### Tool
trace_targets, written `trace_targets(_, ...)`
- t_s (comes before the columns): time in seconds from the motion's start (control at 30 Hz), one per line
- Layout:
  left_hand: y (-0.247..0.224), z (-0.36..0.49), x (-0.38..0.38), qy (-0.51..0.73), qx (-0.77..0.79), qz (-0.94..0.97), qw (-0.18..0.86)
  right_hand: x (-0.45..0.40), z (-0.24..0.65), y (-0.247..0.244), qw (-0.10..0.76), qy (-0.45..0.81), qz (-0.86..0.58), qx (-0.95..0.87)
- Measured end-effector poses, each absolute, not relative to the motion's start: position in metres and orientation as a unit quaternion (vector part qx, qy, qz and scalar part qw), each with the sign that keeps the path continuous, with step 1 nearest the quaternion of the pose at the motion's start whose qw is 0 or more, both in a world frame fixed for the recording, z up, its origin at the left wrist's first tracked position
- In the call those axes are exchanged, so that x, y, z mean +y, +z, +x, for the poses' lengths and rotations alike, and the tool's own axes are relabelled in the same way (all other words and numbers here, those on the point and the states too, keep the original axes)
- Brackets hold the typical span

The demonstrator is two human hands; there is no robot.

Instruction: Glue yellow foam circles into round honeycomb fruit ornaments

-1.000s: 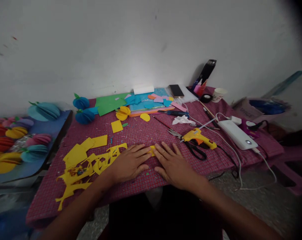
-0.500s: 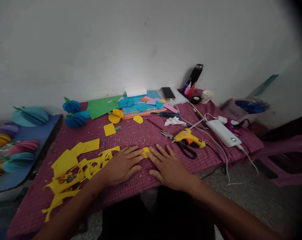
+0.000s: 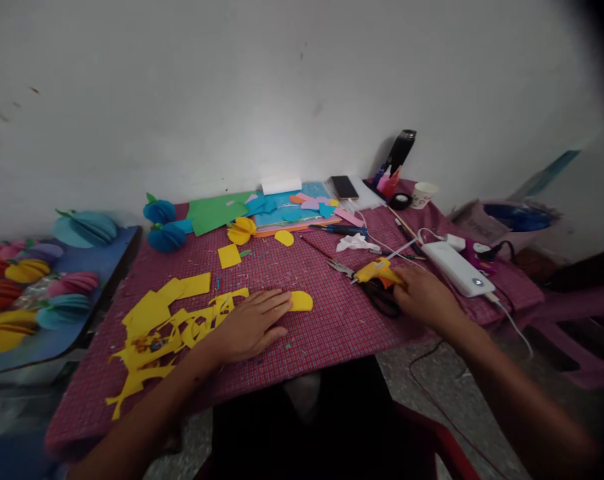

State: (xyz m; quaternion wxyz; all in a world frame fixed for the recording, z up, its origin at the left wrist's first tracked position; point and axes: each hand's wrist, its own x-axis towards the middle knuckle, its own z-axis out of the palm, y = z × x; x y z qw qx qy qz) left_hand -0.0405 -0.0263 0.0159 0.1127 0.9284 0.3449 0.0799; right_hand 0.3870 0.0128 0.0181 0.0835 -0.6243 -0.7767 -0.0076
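Note:
My left hand (image 3: 255, 325) lies flat with its fingers stretched out, their tips over the left end of a yellow paper piece (image 3: 301, 301) with a rounded edge. The rest of that piece shows to the right of the fingers. Over on the right, my right hand (image 3: 422, 297) is closed round the handle of a yellow glue gun (image 3: 375, 270), which rests on the table. Pliers (image 3: 341, 268) lie by the gun's nozzle, and black looped handles (image 3: 382, 300) lie below it. Yellow paper offcuts (image 3: 187, 327) spread beside my left forearm.
A white power bank (image 3: 457, 268) with cables lies at the right. A paper cup (image 3: 424, 195), a black flask (image 3: 401, 150) and a phone (image 3: 344, 187) stand or lie at the back. Paper fruit shapes (image 3: 166, 237) sit at the left, with more on a blue board (image 3: 115, 267).
My right hand has left the yellow paper piece, moved right and closed on the glue gun. My left hand stays flat, and more of the piece is uncovered.

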Motion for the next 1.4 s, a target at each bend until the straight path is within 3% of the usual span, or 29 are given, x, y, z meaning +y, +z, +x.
trace_targets(0.17, 0.016, -0.040, -0.027, 0.126, 0.352, 0.918, 0.132, 0.029, 0.385, 0.024, 0.091, 0.132, -0.651, -0.742)
trace_targets(0.37, 0.016, -0.036, -0.026, 0.184, 0.389, 0.889, 0.160, 0.016, 0.390, 0.053, 0.220, 0.178, -0.712, -0.642)
trace_targets(0.47, 0.018, -0.034, -0.023, 0.201, 0.386, 0.886, 0.161, 0.000, 0.388, 0.070, 0.322, 0.326, -0.657, -0.599)
trace_targets(0.63, 0.020, -0.033, -0.021, 0.190, 0.352, 0.904, 0.149, -0.017, 0.365, 0.078, 0.311, 0.556, -0.558, -0.532)
trace_targets(0.73, 0.024, -0.034, -0.020, 0.171, 0.345, 0.912, 0.145, -0.020, 0.344, 0.078, 0.308, 0.626, -0.500, -0.513)
trace_targets(0.9, 0.036, -0.034, -0.004, 0.235, 0.365, 0.883, 0.176, -0.017, 0.314, 0.077, 0.317, 0.620, -0.509, -0.507)
trace_targets(1.07, 0.028, -0.033, 0.011, 0.349, 0.431, 0.807, 0.204, -0.011, 0.290, 0.079, 0.264, 0.573, -0.534, -0.562)
trace_targets(1.4, 0.010, -0.052, 0.014, 0.298, 0.399, 0.849, 0.177, -0.001, 0.261, 0.075, 0.151, 0.517, -0.497, -0.681)
